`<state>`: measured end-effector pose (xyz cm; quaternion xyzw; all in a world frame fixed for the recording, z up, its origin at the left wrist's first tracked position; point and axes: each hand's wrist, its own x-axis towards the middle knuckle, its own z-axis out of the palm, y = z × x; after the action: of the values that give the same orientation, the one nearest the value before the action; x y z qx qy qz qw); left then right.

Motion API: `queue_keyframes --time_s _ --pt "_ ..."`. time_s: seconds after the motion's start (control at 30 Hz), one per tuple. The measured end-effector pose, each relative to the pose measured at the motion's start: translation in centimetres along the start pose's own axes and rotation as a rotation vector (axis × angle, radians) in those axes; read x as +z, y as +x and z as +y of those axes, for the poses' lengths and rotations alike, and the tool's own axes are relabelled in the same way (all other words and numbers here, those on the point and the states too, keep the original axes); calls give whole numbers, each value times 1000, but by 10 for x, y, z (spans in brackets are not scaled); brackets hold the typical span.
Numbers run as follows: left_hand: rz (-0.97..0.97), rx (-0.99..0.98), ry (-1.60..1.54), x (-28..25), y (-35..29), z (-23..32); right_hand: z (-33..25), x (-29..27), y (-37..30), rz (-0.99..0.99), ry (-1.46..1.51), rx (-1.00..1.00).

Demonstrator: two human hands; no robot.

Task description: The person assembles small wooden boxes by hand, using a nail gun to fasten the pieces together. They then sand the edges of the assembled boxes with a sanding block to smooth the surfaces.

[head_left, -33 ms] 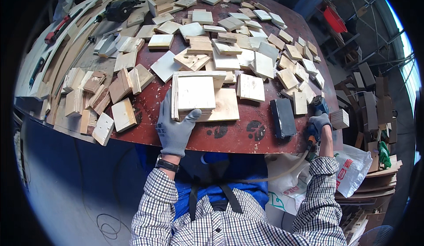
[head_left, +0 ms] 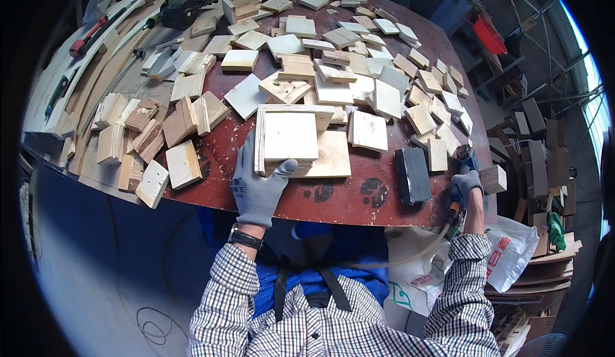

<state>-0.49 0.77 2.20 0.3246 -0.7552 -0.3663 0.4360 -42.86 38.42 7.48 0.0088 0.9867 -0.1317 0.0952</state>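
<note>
My left hand (head_left: 259, 181), in a grey glove, grips the left side of a wooden corner piece (head_left: 290, 136), its thumb across the near edge. Two pale boards on edge border a square block in this piece. Under it, a flat wooden board (head_left: 333, 155) sticks out on the right. At the table's right edge my gloved right hand (head_left: 466, 184) is wrapped round a blue air tool (head_left: 467, 157) with an orange fitting and a pale hose; much of the tool is hidden by the hand. A black rectangular block (head_left: 413, 176) lies just left of it.
Many loose wooden blocks (head_left: 368, 130) cover the red table (head_left: 256, 198). A dark power tool (head_left: 179, 12) and long boards (head_left: 109, 52) lie at the far left. One wooden block (head_left: 493, 179) sits right of my right hand. White sacks (head_left: 512, 254) and stacked wood stand beyond the right edge.
The view has shifted slightly, so the table's things appear a little to the right. Both hands keep their holds, with no clear motion relative to the table.
</note>
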Motion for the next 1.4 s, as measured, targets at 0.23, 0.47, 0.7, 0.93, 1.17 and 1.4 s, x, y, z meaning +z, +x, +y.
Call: queue_keyframes --time_s 0.23,0.47,0.7,0.93,1.17,1.4 --pt "-37 -16 17 -1 -4 4 -33 -89 -144 74 708 -440" --pt "-6 -6 -20 12 0 3 -147 -143 -224 -551 1256 -771" --pt "0 -71 -53 4 -1 1 -273 -97 -254 -840 451 -755" --pt "12 -69 -68 11 -5 -5 -289 -63 -244 -952 245 -739" --pt "30 -26 -19 9 -6 -3 -294 -55 -239 -964 205 -756" --pt "11 -34 -28 9 -4 0 -291 -56 -233 -975 240 -739"
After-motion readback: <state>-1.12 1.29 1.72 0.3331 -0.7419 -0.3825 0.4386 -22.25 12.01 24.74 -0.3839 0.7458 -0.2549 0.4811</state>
